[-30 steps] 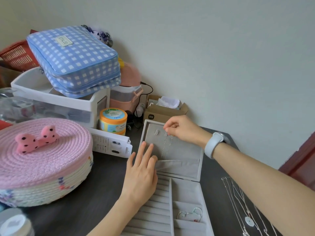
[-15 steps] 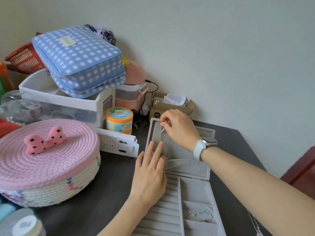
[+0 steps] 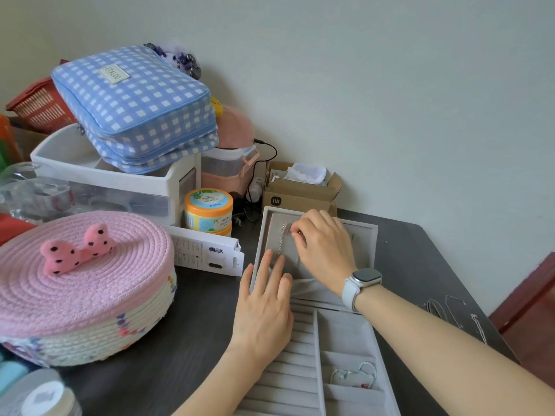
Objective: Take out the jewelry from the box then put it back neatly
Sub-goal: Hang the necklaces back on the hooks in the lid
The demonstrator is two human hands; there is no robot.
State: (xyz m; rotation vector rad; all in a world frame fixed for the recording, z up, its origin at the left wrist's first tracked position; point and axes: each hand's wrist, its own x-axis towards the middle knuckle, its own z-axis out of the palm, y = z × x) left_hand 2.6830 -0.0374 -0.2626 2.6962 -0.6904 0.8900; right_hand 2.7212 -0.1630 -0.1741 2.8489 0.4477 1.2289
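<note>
Head view: a fine silver chain (image 3: 282, 240) hangs in the far open lid (image 3: 363, 235) of the grey jewelry box (image 3: 345, 334). Right hand (image 3: 326, 250) pinches its top end; left hand (image 3: 264, 307) rests flat, fingers straight, just below. A tug could unhook or tangle it; more chains (image 3: 450, 310) lie right on the table.

The left hand (image 3: 264, 307) lies flat, palm down, fingers straight and pointing to the far side. The right hand (image 3: 326, 247) is farther off and to its right, fingers curled, thumb and forefinger pinched together. Both forearms reach in from the near right.
</note>
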